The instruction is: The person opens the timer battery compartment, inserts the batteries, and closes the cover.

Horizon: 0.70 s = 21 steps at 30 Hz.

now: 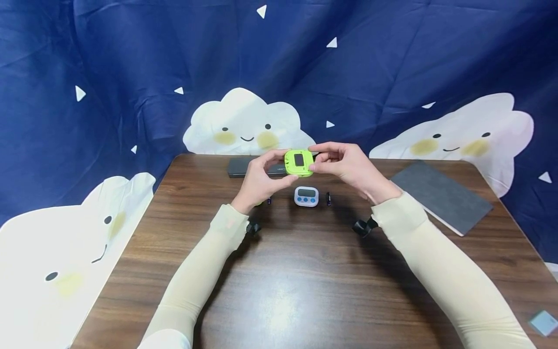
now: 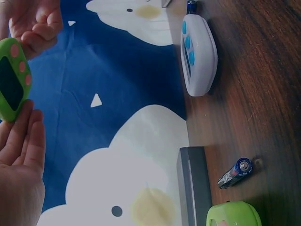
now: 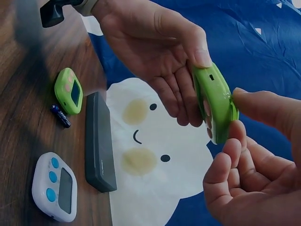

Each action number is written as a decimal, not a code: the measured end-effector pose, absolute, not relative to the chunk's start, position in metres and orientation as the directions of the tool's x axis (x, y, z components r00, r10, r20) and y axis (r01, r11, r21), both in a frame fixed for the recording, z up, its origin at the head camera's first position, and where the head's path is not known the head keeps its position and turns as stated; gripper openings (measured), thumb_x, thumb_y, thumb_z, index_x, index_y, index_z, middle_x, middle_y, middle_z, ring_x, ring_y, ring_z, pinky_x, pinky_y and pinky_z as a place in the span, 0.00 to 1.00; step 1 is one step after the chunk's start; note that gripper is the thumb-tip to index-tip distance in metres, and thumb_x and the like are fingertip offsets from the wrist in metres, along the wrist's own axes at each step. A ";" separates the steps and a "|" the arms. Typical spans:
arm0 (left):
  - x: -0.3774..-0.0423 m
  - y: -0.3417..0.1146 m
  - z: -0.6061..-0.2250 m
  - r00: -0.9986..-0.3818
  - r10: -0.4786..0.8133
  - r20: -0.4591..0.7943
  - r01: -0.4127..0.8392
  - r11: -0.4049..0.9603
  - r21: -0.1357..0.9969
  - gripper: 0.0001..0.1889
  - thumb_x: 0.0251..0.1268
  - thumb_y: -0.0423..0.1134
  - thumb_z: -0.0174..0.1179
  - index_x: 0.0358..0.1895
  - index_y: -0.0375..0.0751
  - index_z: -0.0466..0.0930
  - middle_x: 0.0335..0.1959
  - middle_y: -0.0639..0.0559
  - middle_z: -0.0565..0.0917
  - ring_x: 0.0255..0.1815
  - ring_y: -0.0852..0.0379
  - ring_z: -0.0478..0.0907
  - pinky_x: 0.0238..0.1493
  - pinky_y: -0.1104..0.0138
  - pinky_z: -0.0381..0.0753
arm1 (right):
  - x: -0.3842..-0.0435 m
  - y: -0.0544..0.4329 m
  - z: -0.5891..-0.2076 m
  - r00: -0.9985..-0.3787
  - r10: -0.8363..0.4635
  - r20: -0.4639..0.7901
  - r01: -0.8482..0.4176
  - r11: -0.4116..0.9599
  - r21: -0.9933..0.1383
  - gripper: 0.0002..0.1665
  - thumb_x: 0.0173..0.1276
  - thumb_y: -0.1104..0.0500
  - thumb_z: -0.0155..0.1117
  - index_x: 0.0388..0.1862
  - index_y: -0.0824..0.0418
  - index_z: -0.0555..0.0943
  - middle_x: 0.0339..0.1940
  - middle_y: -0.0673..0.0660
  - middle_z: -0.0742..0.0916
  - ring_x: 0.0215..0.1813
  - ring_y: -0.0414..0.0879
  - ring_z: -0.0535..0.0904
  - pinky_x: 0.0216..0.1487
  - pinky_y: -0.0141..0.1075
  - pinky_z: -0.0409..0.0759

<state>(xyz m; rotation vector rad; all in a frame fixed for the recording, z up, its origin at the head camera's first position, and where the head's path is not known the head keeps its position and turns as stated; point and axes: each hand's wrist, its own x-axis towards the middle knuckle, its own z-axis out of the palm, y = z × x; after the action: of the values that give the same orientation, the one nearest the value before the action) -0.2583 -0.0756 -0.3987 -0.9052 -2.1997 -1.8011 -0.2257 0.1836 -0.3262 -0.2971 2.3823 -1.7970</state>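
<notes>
A bright green digital timer [image 1: 305,169] is held up above the far part of the table, its back with a dark rectangle toward the head camera. My left hand [image 1: 258,182] grips its left side between thumb and fingers. At the opposite side, my right hand [image 1: 348,164] pinches a small raised part on the back, as the right wrist view shows. Pink buttons and a dark screen face away, seen in the left wrist view. Below lies a white timer [image 1: 306,197] with blue buttons. A second green timer [image 3: 69,92] rests on the table, mostly hidden by my left hand in the head view.
One battery [image 1: 329,198] lies right of the white timer, another battery [image 3: 60,116] beside the second green timer. Behind is a long dark box [image 1: 241,167]. A grey notebook [image 1: 440,194] lies at right, a small light-blue object [image 1: 543,323] at the near right edge.
</notes>
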 end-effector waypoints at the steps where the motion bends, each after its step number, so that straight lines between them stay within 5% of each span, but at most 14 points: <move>1: -0.259 -0.076 -0.399 -0.803 0.349 0.483 0.541 0.089 0.836 0.31 0.63 0.34 0.81 0.70 0.37 0.85 0.65 0.41 0.90 0.65 0.44 0.89 0.81 0.49 0.81 | -0.225 0.184 -0.326 -0.971 -0.240 0.006 -0.070 0.261 -0.963 0.31 0.74 0.59 0.81 0.73 0.63 0.84 0.38 0.41 0.92 0.44 0.37 0.85 0.50 0.27 0.86; 7: -0.259 -0.075 -0.399 -0.797 0.346 0.496 0.549 0.070 0.833 0.31 0.63 0.33 0.81 0.71 0.35 0.84 0.66 0.39 0.89 0.65 0.41 0.88 0.81 0.40 0.79 | -0.228 0.184 -0.336 -0.982 -0.190 0.018 -0.056 0.196 -0.979 0.24 0.79 0.55 0.76 0.70 0.60 0.88 0.47 0.42 0.93 0.47 0.42 0.87 0.49 0.28 0.88; 13: -0.258 -0.076 -0.397 -0.791 0.342 0.507 0.558 0.067 0.827 0.32 0.62 0.32 0.81 0.70 0.36 0.84 0.66 0.40 0.89 0.64 0.44 0.88 0.80 0.50 0.82 | -0.229 0.184 -0.338 -0.972 -0.231 -0.049 0.051 -0.004 -0.999 0.24 0.80 0.59 0.74 0.71 0.62 0.86 0.56 0.46 0.93 0.51 0.39 0.89 0.55 0.28 0.89; 21: -0.256 -0.075 -0.395 -0.774 0.358 0.523 0.564 0.011 0.826 0.32 0.61 0.29 0.80 0.70 0.32 0.83 0.68 0.36 0.87 0.65 0.44 0.86 0.81 0.46 0.80 | -0.230 0.186 -0.339 -0.939 -0.308 -0.151 0.224 -0.219 -0.950 0.13 0.83 0.69 0.65 0.57 0.57 0.89 0.50 0.51 0.95 0.44 0.40 0.90 0.50 0.28 0.90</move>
<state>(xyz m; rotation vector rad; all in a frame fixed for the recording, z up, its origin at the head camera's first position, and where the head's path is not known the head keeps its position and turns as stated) -0.2557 -0.0750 -0.3955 -0.9740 -2.1095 -1.8600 -0.2303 0.1857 -0.3389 -0.0989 1.7077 -2.2153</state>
